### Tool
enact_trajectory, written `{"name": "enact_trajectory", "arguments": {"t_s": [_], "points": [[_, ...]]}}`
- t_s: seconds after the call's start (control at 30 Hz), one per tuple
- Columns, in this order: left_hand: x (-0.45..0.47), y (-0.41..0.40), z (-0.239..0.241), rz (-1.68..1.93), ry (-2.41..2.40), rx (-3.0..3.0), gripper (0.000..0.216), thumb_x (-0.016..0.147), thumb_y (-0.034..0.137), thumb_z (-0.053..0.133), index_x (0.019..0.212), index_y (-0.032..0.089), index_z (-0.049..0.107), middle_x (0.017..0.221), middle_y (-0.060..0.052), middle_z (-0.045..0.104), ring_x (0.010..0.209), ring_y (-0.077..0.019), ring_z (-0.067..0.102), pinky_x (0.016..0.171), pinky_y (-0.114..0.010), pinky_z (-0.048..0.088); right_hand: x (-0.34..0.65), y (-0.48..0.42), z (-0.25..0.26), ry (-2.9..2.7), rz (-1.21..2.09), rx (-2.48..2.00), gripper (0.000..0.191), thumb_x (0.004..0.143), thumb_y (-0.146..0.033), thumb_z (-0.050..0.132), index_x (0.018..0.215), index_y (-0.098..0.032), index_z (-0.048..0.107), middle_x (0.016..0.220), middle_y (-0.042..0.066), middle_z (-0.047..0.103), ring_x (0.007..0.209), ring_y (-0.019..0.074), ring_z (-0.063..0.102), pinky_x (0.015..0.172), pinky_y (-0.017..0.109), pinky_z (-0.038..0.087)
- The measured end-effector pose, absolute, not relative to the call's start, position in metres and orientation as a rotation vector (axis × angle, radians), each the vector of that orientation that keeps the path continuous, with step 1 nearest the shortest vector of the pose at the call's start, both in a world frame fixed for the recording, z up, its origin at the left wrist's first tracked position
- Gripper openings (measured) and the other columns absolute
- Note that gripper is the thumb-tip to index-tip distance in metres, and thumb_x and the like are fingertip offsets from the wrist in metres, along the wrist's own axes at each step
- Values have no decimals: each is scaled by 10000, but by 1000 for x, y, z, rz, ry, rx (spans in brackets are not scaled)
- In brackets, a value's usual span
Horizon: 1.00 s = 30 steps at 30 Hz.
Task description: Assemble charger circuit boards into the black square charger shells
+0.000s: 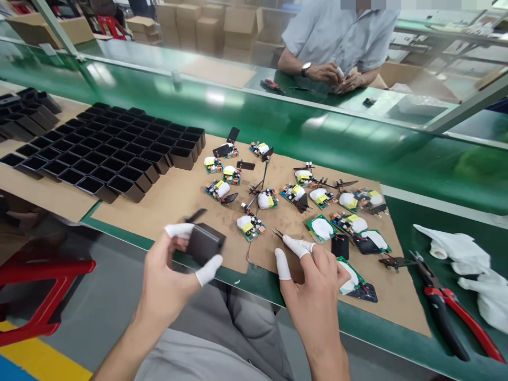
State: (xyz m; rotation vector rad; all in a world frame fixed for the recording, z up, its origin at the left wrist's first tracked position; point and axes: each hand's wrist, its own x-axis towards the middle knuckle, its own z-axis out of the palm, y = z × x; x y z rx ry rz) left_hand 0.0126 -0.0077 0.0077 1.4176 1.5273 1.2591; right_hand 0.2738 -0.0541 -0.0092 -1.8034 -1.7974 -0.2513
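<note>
My left hand (170,270), with white covers on its thumb and a finger, grips a black rectangular plastic case (205,244) above the front edge of the bench. A dark flat piece (196,216) shows just behind the case. My right hand (311,270) hovers over the cardboard with thumb and forefinger apart, both in white finger covers. Thin dark tips (278,233) show just past its forefinger; whether the hand holds them is unclear. The nearest circuit board (251,227), with white filler and yellow parts, lies between my hands. Another board (349,278) is partly behind my right hand.
Rows of open black cases (107,153) stand at left. Several wired boards (293,193) spread over the cardboard (174,196). Red-handled pliers (448,307) and crumpled white cloth (460,251) lie at right. Across the green bench a co-worker (341,42) handles a small item. A red stool (39,291) stands lower left.
</note>
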Motion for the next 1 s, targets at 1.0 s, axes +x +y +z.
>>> {"name": "enact_trajectory", "arguments": {"t_s": [1.0], "points": [[-11,35,-14,1093,1346,1828,485,861,259,948,1269,253,685,1188,-73,830,1075,-305,800,935,-415,625,186,7,12,-1657,486,-1445,478,1144,-281,634,1622,-299,632,1468,128,799,1345,275,795,1187,509,659]]}}
